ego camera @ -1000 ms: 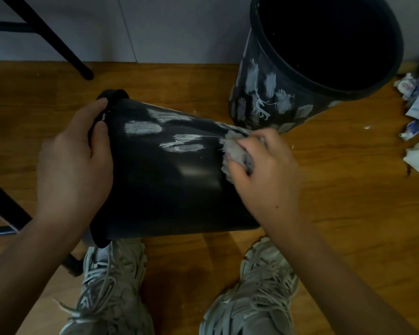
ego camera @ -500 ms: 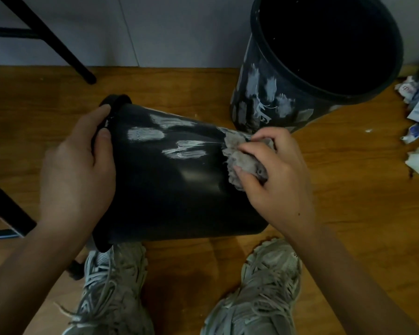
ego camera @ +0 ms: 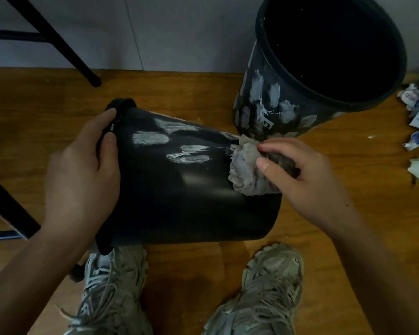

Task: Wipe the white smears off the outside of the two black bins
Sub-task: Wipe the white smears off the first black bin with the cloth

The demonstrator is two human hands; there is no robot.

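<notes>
Hands (ego camera: 307, 180) wiping bin (ego camera: 191, 189), markings unreadable

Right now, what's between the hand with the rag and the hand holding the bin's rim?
In the head view, the tipped bin's black side, with white smears, lies between the right hand and left hand.

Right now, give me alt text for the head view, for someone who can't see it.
A person's left hand grips the rim of a black bin tipped on its side while the right hand presses a grey rag to its smeared wall. A second smeared bin stands upright behind, on a wooden floor.
</notes>
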